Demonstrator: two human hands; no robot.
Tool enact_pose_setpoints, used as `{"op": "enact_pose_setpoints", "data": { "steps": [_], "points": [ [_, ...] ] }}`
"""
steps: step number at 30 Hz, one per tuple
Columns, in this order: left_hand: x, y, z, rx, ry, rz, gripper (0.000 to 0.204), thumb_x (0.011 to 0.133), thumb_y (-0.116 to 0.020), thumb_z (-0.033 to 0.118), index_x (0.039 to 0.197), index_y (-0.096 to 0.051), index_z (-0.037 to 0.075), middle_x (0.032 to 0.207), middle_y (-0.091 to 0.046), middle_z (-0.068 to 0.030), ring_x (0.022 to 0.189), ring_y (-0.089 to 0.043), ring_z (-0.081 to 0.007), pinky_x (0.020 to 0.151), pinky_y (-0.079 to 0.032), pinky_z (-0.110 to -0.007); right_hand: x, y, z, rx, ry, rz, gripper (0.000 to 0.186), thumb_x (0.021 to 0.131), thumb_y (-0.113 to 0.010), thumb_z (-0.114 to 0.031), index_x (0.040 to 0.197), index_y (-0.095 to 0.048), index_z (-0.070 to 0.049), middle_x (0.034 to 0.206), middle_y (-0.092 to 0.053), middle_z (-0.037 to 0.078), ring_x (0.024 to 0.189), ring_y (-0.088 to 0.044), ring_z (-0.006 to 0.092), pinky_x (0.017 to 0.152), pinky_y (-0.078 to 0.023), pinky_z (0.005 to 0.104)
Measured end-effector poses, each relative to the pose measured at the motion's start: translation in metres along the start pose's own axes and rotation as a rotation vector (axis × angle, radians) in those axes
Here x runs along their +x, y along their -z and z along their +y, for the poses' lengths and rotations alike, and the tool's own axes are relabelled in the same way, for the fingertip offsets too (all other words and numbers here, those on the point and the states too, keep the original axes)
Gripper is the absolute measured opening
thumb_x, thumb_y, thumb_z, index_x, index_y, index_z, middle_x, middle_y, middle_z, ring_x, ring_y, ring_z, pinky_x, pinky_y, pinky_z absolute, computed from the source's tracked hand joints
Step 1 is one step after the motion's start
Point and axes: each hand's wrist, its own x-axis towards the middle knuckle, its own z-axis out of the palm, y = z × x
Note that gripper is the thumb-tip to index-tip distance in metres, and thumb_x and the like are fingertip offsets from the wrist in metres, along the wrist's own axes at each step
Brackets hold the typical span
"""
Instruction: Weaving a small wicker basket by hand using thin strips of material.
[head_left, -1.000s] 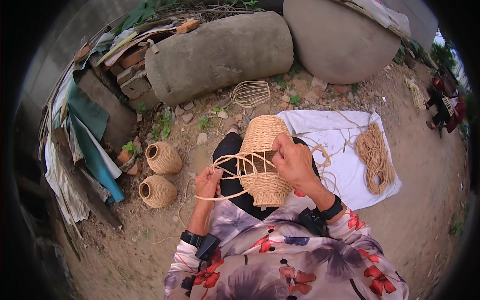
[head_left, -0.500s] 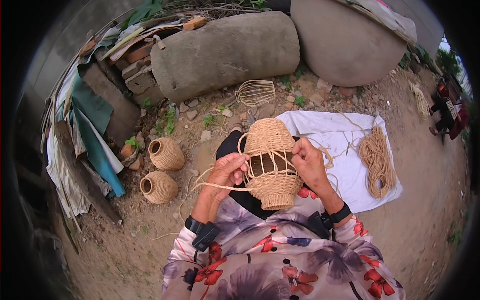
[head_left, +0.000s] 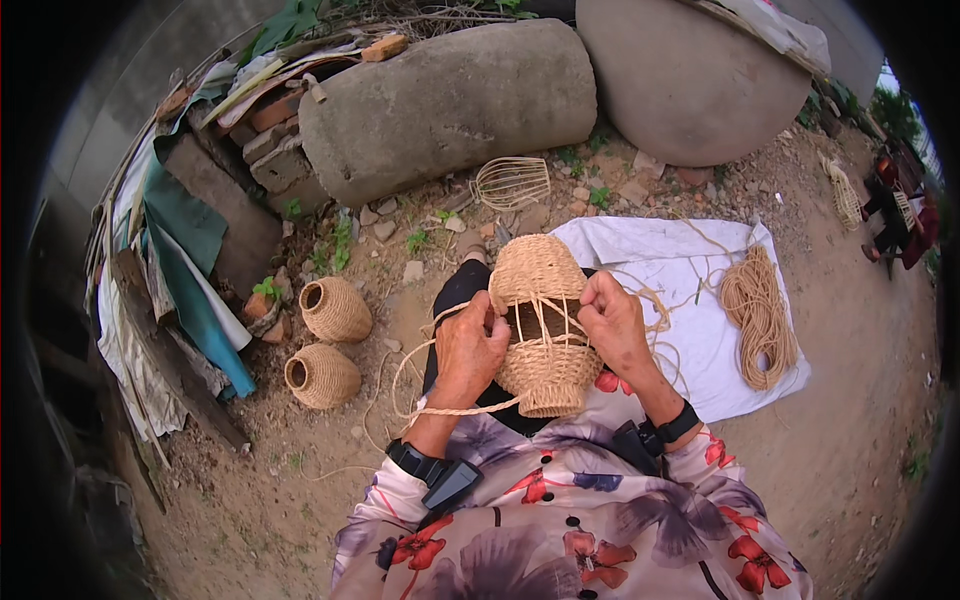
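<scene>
A straw-coloured woven basket [head_left: 540, 268] lies tilted over my lap. Its top and narrow-necked bottom are densely woven, and bare ribs cross the dark gap between them. At the left edge of this gap my left hand [head_left: 468, 347] is closed, its fingertips partly hidden, pinching the twisted cord [head_left: 428, 318] that loops out to the left. Another cord runs from the lower weave under my left wrist. My right hand [head_left: 614, 325] pinches the basket's right edge beside the gap; what exactly lies between its fingertips is hidden.
Two finished-looking woven baskets [head_left: 335, 309] stand on the dirt at left. A coil of cord [head_left: 758, 318] rests on a white sheet [head_left: 715, 385] at right. Beyond lie a bare rib frame [head_left: 511, 185] and a big concrete cylinder [head_left: 450, 95]. Another person [head_left: 895, 215] sits far right.
My left hand has moved up and right, turning its back toward me, to the gap's left edge. The cord loop at left has widened. My right hand has barely moved.
</scene>
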Motion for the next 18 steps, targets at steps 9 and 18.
{"op": "enact_pose_setpoints", "data": {
  "steps": [9, 18],
  "points": [
    [-0.006, 0.012, -0.014, -0.771, 0.402, -0.215, 0.036, 0.078, -0.071, 0.007, 0.108, -0.051, 0.009, 0.069, -0.058, 0.0012, 0.059, -0.051, -0.003, 0.048, -0.038, -0.017, 0.004, 0.001, -0.002, -0.052, -0.03, 0.025, 0.008, 0.075, -0.053, 0.002, 0.081, -0.048, -0.003, 0.054, -0.051, 0.008, 0.047, -0.049, 0.0149, 0.048, -0.038, 0.0312],
    [-0.017, 0.013, -0.038, 0.086, 0.272, 0.0, 0.031, 0.066, -0.063, 0.008, 0.095, -0.052, 0.007, 0.058, -0.056, -0.0108, 0.057, -0.06, -0.0243, 0.058, -0.047, -0.038, 0.001, -0.001, -0.001, -0.155, 0.055, 0.08, 0.008, 0.074, -0.053, 0.001, 0.079, -0.049, -0.003, 0.054, -0.052, 0.008, 0.047, -0.051, 0.0174, 0.049, -0.039, 0.0307]
  ]
}}
